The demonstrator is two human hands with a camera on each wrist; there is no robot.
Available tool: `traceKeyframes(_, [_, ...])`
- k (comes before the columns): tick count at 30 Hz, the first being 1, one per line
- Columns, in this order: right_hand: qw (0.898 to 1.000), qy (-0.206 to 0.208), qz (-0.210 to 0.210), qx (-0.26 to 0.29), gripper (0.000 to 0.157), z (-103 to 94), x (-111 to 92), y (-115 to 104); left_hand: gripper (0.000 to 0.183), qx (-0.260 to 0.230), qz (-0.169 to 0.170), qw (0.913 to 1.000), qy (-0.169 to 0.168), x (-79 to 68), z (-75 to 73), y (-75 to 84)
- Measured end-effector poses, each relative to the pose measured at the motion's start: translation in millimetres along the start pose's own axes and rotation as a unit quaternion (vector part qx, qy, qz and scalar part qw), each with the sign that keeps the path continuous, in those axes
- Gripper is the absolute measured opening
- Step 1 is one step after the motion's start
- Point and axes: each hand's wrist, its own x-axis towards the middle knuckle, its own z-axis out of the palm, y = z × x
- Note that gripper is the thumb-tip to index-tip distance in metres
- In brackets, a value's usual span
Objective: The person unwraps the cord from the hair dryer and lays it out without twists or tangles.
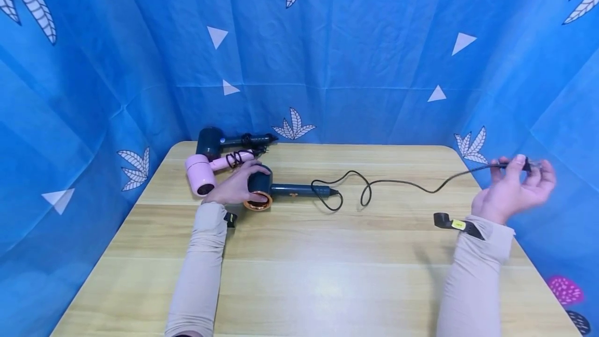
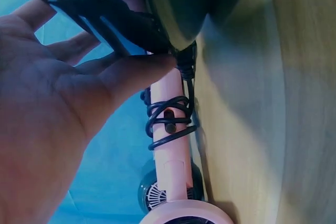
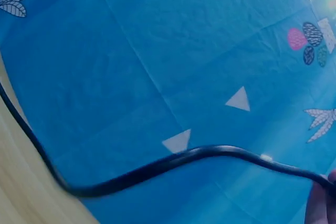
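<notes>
A dark teal hair dryer [image 1: 299,190] with a copper-coloured rim lies on the table, its handle pointing right. My left hand [image 1: 236,185] grips its round head, thumb at the near side and fingers over the top; the left wrist view shows the thumb against the dark casing [image 2: 157,19]. From the handle a black cord [image 1: 398,181] runs in loose loops to the right. Raised past the table's right edge, my right hand [image 1: 510,191] pinches the cord's plug end [image 1: 527,165]. Only a few fingertips [image 3: 317,205] show in the right wrist view.
Left of the held dryer lies a pink hair dryer [image 1: 200,173], its cord wound round the handle. Behind it is another dark hair dryer [image 1: 209,142] with a wrapped cord. Blue patterned curtains [image 1: 327,66] enclose the wooden table [image 1: 327,285] at the back and sides.
</notes>
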Motion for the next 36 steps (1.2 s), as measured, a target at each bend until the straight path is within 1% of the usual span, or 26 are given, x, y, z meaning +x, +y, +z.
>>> traceKeyframes(1, [1.0, -0.005, 0.007, 0.001, 0.036, -1.3, 3.0, 3.3, 0.072, 0.002, -0.001, 1.0, 0.001, 0.0, 0.3, -1.3])
traceKeyframes(3, [1.0, -0.026, 0.001, -0.014, 0.037, -5.2, 7.7, 13.0, 0.072, 0.005, 0.001, 1.0, 0.003, -0.1, 0.9, -3.0])
traceKeyframes(5, [0.997, -0.055, -0.012, -0.046, 0.035, -9.8, 10.9, 23.1, 0.073, 0.007, 0.002, 1.0, 0.005, -0.7, 1.2, -3.4])
traceKeyframes(7, [0.992, -0.086, -0.011, -0.091, 0.032, -14.5, 12.4, 31.8, 0.073, 0.008, 0.003, 0.9999, 0.008, -1.7, 1.1, -3.3])
traceKeyframes(8, [0.987, -0.108, -0.011, -0.122, 0.029, -17.3, 13.4, 35.7, 0.073, 0.009, 0.004, 0.9999, 0.009, -2.1, 1.1, -3.1])
traceKeyframes(9, [0.978, -0.131, -0.01, -0.161, 0.024, -19.9, 13.6, 38.6, 0.073, 0.01, 0.005, 0.9999, 0.01, -2.4, 1.0, -3.3])
traceKeyframes(10, [0.968, -0.151, -0.002, -0.199, 0.024, -22.8, 14.5, 40.8, 0.073, 0.011, 0.002, 0.9999, 0.01, -2.3, 1.0, -3.7])
traceKeyframes(11, [0.951, -0.173, -0.002, -0.257, 0.025, -25.8, 15.0, 42.5, 0.072, 0.013, 0.001, 0.9999, 0.01, -2.2, 0.9, -3.9])
traceKeyframes(12, [0.923, -0.201, -0.008, -0.327, 0.028, -28.7, 15.9, 44.0, 0.072, 0.015, -0.002, 0.9998, 0.01, -2.2, 0.6, -4.3])
traceKeyframes(13, [0.886, -0.231, -0.027, -0.402, 0.03, -32.0, 17.0, 46.0, 0.072, 0.017, -0.005, 0.9998, 0.009, -2.2, 0.4, -4.2])
traceKeyframes(14, [0.838, -0.257, -0.052, -0.478, 0.033, -34.8, 17.3, 48.1, 0.072, 0.019, -0.008, 0.9997, 0.008, -1.9, 0.1, -4.3])
traceKeyframes(15, [0.787, -0.281, -0.077, -0.543, 0.037, -37.1, 16.9, 50.3, 0.072, 0.022, -0.012, 0.9997, 0.007, -2.0, -0.6, -3.9])
traceKeyframes(16, [0.734, -0.305, -0.099, -0.598, 0.042, -39.3, 16.8, 52.9, 0.071, 0.025, -0.017, 0.9995, 0.005, -2.5, -1.6, -2.6])
traceKeyframes(17, [0.681, -0.329, -0.128, -0.642, 0.045, -40.5, 16.2, 56.3, 0.071, 0.029, -0.019, 0.9994, 0.005, -3.1, -2.8, -0.7])
traceKeyframes(18, [0.639, -0.354, -0.147, -0.667, 0.045, -41.1, 15.5, 59.8, 0.071, 0.033, -0.022, 0.9992, 0.004, -3.9, -4.1, 1.4])
traceKeyframes(19, [0.604, -0.377, -0.16, -0.684, 0.043, -41.2, 14.4, 63.7, 0.071, 0.039, -0.023, 0.9989, 0.004, -4.8, -5.4, 4.2])
traceKeyframes(20, [0.575, -0.403, -0.164, -0.693, 0.042, -40.8, 13.1, 67.6, 0.072, 0.045, -0.025, 0.9986, 0.006, -5.7, -6.8, 8.0])
traceKeyframes(23, [0.502, -0.484, -0.194, -0.69, 0.029, -37.7, 13.0, 83.9, 0.071, 0.07, -0.025, 0.9971, 0.014, -6.9, -9.7, 24.9])
traceKeyframes(25, [0.451, -0.533, -0.224, -0.68, 0.021, -36.1, 14.3, 98.0, 0.069, 0.088, -0.012, 0.9959, 0.019, -6.1, -8.6, 39.4])
traceKeyframes(26, [0.427, -0.553, -0.235, -0.676, 0.019, -35.5, 15.1, 105.3, 0.067, 0.096, -0.006, 0.9952, 0.019, -4.8, -6.5, 46.6])
traceKeyframes(27, [0.405, -0.568, -0.245, -0.673, 0.017, -35.0, 16.1, 112.6, 0.065, 0.104, 0.004, 0.9944, 0.015, -3.3, -3.6, 53.3])
traceKeyframes(29, [0.359, -0.584, -0.253, -0.682, 0.02, -35.6, 17.2, 125.5, 0.062, 0.117, 0.026, 0.9927, 0.002, -0.1, 5.2, 64.5])
traceKeyframes(32, [0.298, -0.587, -0.237, -0.714, 0.027, -37.4, 16.7, 139.8, 0.058, 0.138, 0.049, 0.9888, -0.03, 5.7, 22.6, 76.1])
traceKeyframes(33, [0.277, -0.587, -0.232, -0.725, 0.029, -38.0, 16.3, 143.4, 0.057, 0.142, 0.054, 0.9876, -0.038, 7.3, 28.3, 78.6])
traceKeyframes(34, [0.258, -0.586, -0.227, -0.734, 0.031, -38.9, 16.3, 146.8, 0.057, 0.149, 0.055, 0.9863, -0.043, 8.7, 33.7, 80.6])
traceKeyframes(36, [0.23, -0.587, -0.218, -0.745, 0.033, -40.6, 16.7, 152.1, 0.057, 0.163, 0.054, 0.9838, -0.051, 11.5, 42.8, 83.8])
